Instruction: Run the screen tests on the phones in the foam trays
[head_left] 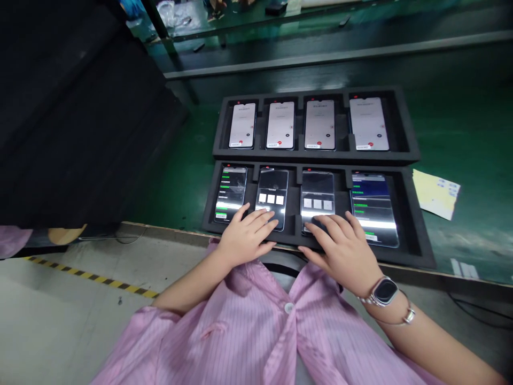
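Near: pink striped smock [240, 331]; watch [383, 291] on the right wrist. Left hand [245, 235]: fingers spread flat, gripping nothing, tips on the lower end of the second phone [271, 187]. Right hand [340, 247]: likewise spread and empty, tips on the third phone [318, 187]. Both phones lie in the near foam tray [419, 240]. Judged step: screen touch-checks; a further tap calls for a light fingertip on the white squares [271, 199]. Beyond: far tray [404, 128] of white-screened phones [280, 125]; paper slip [436, 193]; green worktop [460, 96].

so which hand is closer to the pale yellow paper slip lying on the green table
Right. The right hand rests on the near black foam tray, left of the pale yellow paper slip; the left hand lies further left.
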### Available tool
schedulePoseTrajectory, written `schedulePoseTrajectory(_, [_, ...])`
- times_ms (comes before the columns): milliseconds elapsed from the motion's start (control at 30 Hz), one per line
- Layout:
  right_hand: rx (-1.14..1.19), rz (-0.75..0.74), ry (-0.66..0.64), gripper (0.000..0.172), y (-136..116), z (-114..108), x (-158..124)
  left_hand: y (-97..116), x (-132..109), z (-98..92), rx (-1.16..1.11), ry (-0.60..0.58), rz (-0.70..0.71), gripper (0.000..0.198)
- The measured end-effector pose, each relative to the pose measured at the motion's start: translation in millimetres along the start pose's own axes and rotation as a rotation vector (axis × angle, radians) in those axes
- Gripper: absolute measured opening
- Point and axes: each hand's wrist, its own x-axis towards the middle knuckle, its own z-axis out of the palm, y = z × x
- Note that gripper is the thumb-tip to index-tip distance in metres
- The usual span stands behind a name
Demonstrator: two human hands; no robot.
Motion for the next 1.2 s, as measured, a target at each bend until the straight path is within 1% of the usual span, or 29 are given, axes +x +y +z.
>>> schedulePoseTrajectory(200, [0.009, 0.006, -0.004, 0.046, -1, 0, 1, 0, 1, -1.4, 0.006, 0.020, 0.006, 0.040])
schedulePoseTrajectory(500, [-0.028, -0.010, 0.004, 0.044, 0, -2, 2, 0, 0, -0.8, -0.007, -0.006, -0.005, 0.041])
schedulePoseTrajectory(767, [-0.014, -0.008, 0.005, 0.045, -1, -1, 2, 0, 0, -0.2, -0.004, 0.013, -0.008, 0.040])
schedulePoseTrajectory(900, [-0.007, 0.004, -0.008, 0.045, -1, -1, 2, 0, -2, 0.7, -0.022, -0.009, -0.023, 0.041])
schedulePoseTrajectory(1000, [0.000, 0.010, -0.007, 0.045, -2, -1, 2, 2, -1, -2.3, -0.043, -0.023, -0.026, 0.041])
schedulePoseTrajectory(1100, [-0.008, -0.003, 0.005, 0.044, -1, -1, 2, 3, 6, -8.4, -0.096, -0.007, -0.083, 0.049])
schedulePoseTrajectory(1200, [-0.011, -0.006, -0.003, 0.045, 0, 0, 1, 1, 19, -11.1, -0.053, 0.062, -0.218, 0.064])
